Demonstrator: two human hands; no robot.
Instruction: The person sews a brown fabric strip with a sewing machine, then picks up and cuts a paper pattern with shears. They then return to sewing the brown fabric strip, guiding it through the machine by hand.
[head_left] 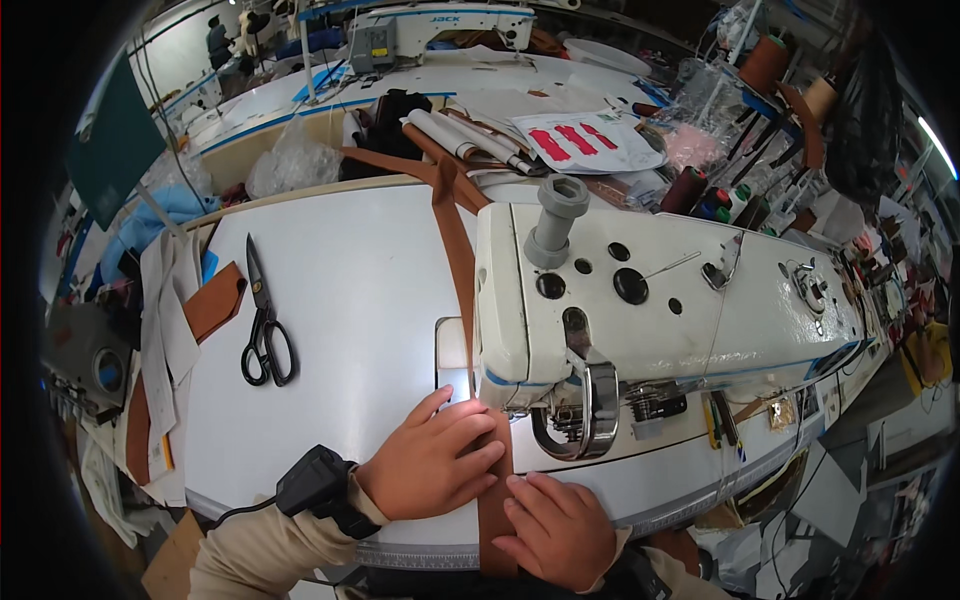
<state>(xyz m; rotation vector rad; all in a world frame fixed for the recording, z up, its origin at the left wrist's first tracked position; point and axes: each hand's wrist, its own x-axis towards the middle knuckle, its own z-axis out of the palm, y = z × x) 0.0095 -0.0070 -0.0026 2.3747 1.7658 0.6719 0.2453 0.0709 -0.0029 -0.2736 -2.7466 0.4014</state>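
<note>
I am pressing my left hand (432,462) flat on a long brown leather strap (455,250) running under the white sewing machine (640,300), my right hand (555,525) touching its near end, black-handled scissors (264,325) lying on the white table (350,280).

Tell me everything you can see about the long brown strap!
The brown strap is a long, narrow, flat band that looks like leather or stiff fabric. It runs from the cluttered back of the white table toward the person, passing under the head of the white sewing machine, then hangs over the table's front edge. The left hand lies flat across it just before the needle area, and the right hand presses its right edge. Another brown band crosses it at the far end.
</note>
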